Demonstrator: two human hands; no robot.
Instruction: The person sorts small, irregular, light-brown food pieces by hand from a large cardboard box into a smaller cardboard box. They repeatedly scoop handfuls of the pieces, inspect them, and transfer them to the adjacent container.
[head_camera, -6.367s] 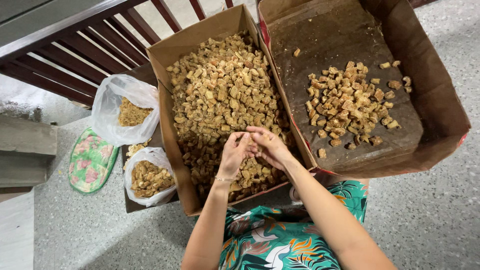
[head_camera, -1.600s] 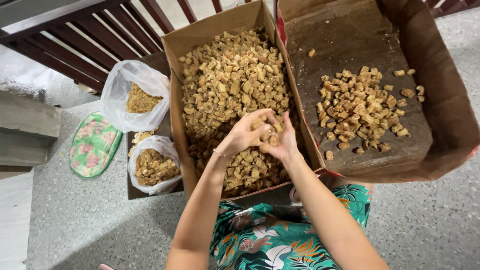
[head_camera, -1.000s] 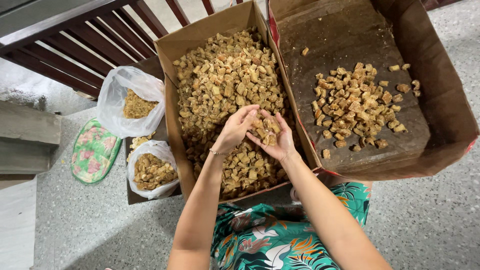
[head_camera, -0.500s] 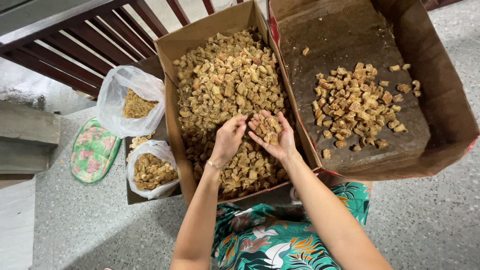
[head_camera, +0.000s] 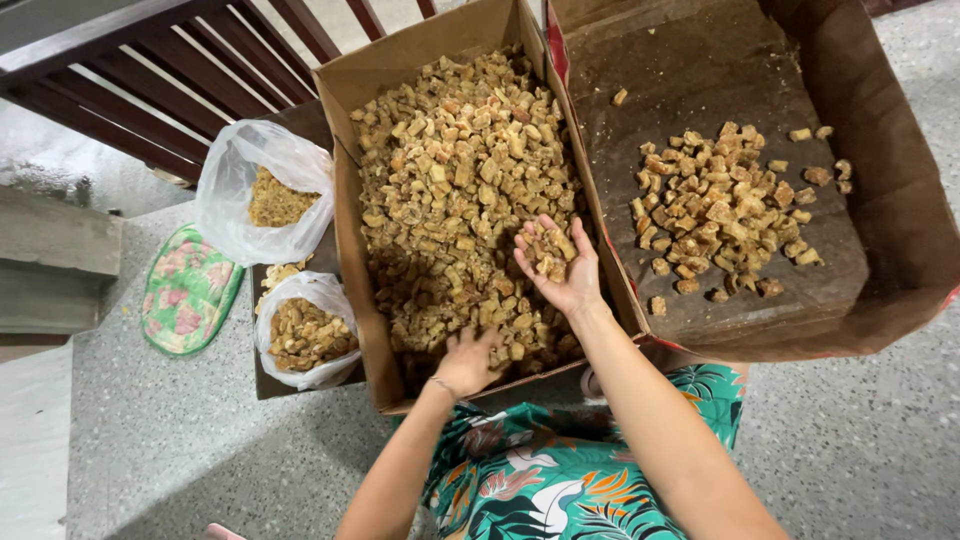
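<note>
Brown cardboard makes the two big boxes that fill the upper part of the frame. The full box (head_camera: 350, 210) stands in the centre and is loaded almost to the rim with small tan, sugary-looking chunks (head_camera: 450, 170). The right hand (head_camera: 560, 268) is raised over this box, a little right of the centre of the frame, with the palm turned up; its grip is cupped loosely, not clenched, and it carries a small handful of chunks (head_camera: 548, 248) on the fingers and palm. The left hand (head_camera: 468, 360) is lower, at the near end of the same box, palm down with the fingers pushed among the chunks; I cannot tell whether its grip is closed on any of them. A thin bracelet is on the left wrist. To the right, touching the full box, the second box (head_camera: 900, 180) lies open, and a smaller flat heap of sorted chunks (head_camera: 725, 210) rests on its dark stained bottom. At the left of the frame two clear plastic bags (head_camera: 262, 195) hold similar pieces, one above the other, and a flowered green sandal (head_camera: 187, 290) lies beside them on the speckled grey floor (head_camera: 850, 440). The green patterned clothing (head_camera: 560, 470) of the person shows at the bottom centre.
</note>
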